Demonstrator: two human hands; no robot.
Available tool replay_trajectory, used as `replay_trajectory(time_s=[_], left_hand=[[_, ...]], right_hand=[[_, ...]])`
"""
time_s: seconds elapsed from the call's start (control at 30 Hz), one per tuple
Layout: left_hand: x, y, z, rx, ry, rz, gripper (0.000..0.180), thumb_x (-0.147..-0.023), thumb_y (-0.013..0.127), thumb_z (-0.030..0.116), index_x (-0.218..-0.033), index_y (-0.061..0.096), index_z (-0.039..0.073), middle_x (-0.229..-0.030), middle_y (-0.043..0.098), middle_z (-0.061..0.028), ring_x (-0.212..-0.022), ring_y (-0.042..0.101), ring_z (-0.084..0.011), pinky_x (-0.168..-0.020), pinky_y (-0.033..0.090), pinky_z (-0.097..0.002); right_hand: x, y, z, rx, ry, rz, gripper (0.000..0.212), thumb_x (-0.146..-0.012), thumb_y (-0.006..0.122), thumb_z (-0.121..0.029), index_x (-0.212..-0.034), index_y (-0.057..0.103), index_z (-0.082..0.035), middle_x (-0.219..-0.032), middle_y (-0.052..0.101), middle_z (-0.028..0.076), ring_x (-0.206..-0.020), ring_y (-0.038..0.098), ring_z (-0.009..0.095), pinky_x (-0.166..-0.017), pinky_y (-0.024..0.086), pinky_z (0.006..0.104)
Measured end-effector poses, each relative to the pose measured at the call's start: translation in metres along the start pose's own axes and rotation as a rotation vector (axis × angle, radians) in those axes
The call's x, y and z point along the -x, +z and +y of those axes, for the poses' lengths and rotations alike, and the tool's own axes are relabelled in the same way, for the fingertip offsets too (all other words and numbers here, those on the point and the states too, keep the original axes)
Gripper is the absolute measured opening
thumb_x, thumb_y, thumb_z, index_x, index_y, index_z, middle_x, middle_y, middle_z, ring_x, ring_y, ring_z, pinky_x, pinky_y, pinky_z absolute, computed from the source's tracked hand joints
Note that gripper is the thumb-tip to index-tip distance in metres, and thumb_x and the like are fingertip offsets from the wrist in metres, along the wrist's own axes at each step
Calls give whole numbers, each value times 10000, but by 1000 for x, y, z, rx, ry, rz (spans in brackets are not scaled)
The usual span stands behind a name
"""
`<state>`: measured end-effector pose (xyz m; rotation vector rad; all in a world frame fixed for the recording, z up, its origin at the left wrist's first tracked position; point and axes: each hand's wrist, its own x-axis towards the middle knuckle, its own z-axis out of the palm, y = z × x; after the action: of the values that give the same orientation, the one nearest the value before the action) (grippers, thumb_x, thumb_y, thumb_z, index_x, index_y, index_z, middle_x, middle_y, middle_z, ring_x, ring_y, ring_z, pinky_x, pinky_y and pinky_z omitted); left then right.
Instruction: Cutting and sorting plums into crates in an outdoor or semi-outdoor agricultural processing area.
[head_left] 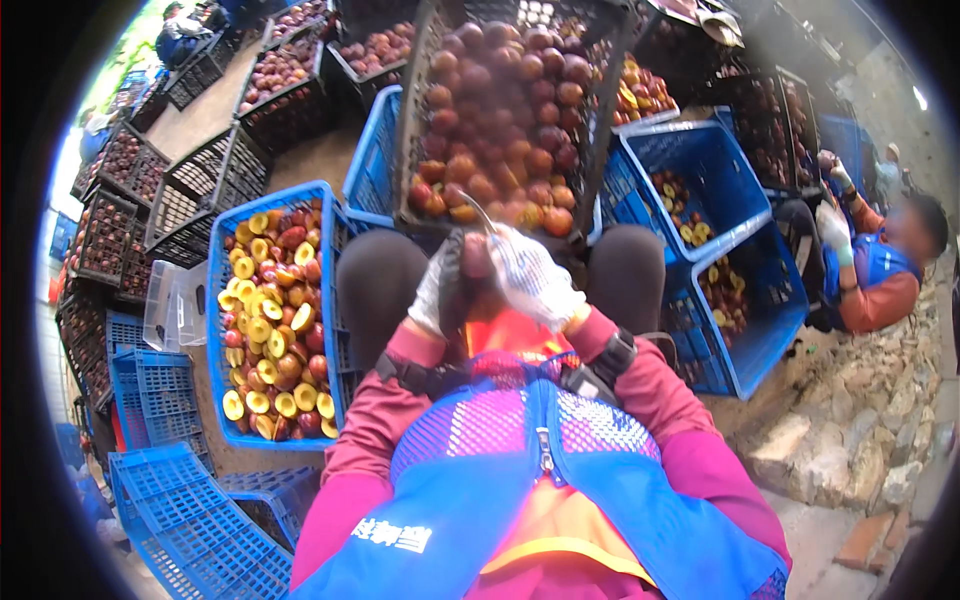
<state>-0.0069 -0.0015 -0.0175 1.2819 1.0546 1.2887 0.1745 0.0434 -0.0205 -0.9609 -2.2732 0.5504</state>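
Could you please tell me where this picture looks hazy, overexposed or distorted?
Head view: milky haze softens the plums in the black crate ahead; head view, left: daylight glares nearly white; head view, rim: dark vignette, with fisheye bending.

The curved blade [481, 211] looks like smooth metal, the gloves [537, 276] matt cloth, the blue crates [735, 165] plastic.

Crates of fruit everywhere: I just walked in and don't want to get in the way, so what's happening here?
A seated person in gloves holds a dark red fruit in the left hand and a thin curved tool in the right hand. A black crate of mostly whole fruit stands ahead; a blue crate of cut, yellow-fleshed pieces is at their left. Another gloved person sits to the right.
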Motion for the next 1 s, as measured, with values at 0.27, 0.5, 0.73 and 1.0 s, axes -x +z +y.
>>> replay_trajectory(time_s=[0.27,0.5,0.73,1.0], left_hand=[[7,14,-38,539,-296,4,408,-1212,504,416,-1328,690,71,-1215,707,8,-1074,665,-118,-995,542,-312],[14,22,-13,376,-153,1,363,-1192,579,370,-1354,673,59,-1266,691,-27,-1147,643,-131,-1050,534,-338],[10,3,-31,-306,-25,87,527,-1046,823,358,-1400,617,26,-1244,731,-146,-1148,709,-251,-1034,570,-395],[5,-11,67,999,-235,134,597,-1088,736,496,-1470,613,53,-1311,720,-145,-1228,712,-311,-1154,545,-499]], right_hand=[[-4,-42,-25,-152,494,-411,492,-1211,366,-304,-1453,634,30,-1501,644,293,-1388,626,445,-1200,492,493],[5,-40,-24,-100,408,-339,426,-1207,412,-283,-1400,623,32,-1289,726,313,-1032,746,483,-916,607,561],[42,1,17,188,161,-73,291,-1163,519,-312,-1267,640,-68,-838,749,241,-700,728,475,-625,569,608],[23,-66,-24,227,56,136,363,-1126,636,-312,-1435,688,-127,-890,776,178,-695,738,388,-585,577,513]])
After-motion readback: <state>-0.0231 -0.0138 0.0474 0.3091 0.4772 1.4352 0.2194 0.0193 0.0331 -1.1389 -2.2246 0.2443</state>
